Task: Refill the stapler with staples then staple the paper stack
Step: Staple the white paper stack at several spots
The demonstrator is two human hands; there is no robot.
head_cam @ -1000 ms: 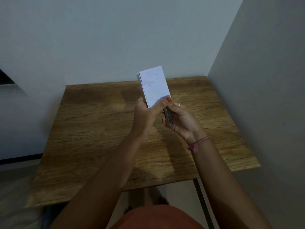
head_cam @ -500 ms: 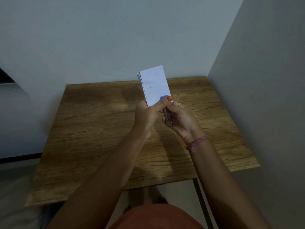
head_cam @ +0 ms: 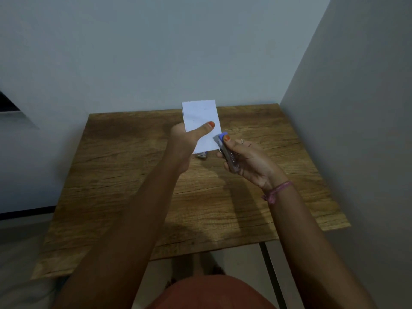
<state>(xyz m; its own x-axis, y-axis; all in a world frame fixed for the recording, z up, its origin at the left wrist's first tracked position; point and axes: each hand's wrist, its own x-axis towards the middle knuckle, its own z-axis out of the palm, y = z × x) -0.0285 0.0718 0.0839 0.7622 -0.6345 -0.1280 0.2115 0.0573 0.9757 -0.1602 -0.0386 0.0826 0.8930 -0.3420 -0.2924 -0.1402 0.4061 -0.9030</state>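
Head view: both forearms reach fwd over the wooden counter (head_cam: 133, 175), hands raised above it near the far edge.

Left hand (head_cam: 186, 139) is up w/ wrist roughly straight, thumb laid flat across the front of the paper stack (head_cam: 201, 123), orange nail pointing right; the other fingers are behind the sheets (hidden), so it pinches the stack between thumb and fingers. Stack stands nearly upright, white, top edge rising past the counter's back edge against the wall (head_cam: 156, 52). A few tiny staple marks show on its face.

Right hand (head_cam: 247, 159) sits just right of and a bit lower than the left, palm turned inward, fingers curled round the stapler (head_cam: 228, 152). Stapler is slim, metal body w/ a blue tip, angled up-left; its tip meets the stack's lower right corner, thumb nail pressing on the blue end. Can't tell if paper is actually inside the mouth. Pink thread bracelet (head_cam: 277, 191) on the right wrist, ring on one finger.

Small metallic item (head_cam: 202, 155) lies on the counter just below the stack (too blurred to identify).
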